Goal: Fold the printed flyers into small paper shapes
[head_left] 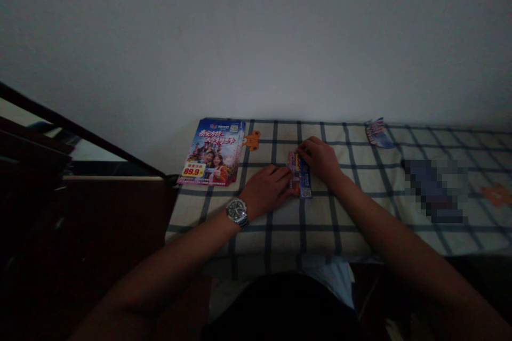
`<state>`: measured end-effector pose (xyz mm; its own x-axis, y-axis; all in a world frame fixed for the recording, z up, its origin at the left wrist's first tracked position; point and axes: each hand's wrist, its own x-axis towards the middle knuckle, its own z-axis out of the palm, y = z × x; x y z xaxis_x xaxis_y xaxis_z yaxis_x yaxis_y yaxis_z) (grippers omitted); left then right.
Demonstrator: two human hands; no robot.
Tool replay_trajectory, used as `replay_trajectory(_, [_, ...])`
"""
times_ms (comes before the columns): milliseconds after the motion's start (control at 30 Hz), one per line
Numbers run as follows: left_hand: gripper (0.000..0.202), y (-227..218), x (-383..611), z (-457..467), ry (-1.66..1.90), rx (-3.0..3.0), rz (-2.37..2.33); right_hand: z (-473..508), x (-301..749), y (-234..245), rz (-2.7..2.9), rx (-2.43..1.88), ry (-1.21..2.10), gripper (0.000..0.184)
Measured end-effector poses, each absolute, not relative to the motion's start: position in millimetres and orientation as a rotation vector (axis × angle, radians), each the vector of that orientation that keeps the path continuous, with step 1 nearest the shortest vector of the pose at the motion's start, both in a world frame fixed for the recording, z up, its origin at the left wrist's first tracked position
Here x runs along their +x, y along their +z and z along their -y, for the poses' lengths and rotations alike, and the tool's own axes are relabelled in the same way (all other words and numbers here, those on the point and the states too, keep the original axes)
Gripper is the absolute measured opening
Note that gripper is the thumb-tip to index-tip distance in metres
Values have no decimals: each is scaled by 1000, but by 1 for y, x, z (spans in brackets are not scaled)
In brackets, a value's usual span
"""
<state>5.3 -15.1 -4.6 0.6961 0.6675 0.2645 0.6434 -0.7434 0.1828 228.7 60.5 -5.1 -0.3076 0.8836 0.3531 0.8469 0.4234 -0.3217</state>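
While my left hand [267,192] lies palm down, loosely open, on the left part of the folded leaflet [305,181], my right hand [320,159] curls at its top edge, though I can't tell if it grips; beneath is the checked cloth [320,240], with a leaflet stack [214,149] leftward and a bent paper [378,134] farther right

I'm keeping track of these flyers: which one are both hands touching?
The narrow folded flyer between the left hand and right hand. The flyer stack to its left and the bent flyer to its right have no hand on them.
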Motion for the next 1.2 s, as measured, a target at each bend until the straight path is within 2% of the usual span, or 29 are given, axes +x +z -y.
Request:
replay_trajectory(533, [42,-5,1,12,468,2782,-1144,-27,235,-4,2201,-1325,401,4])
replay_trajectory(1033, [41,-11,2,12,525,2792,-1146,-22,236,-10,2276,-1305,390,2])
replay_trajectory(1200, [42,-10,2,12,477,2795,-1144,-18,240,-12,2295,-1237,419,8])
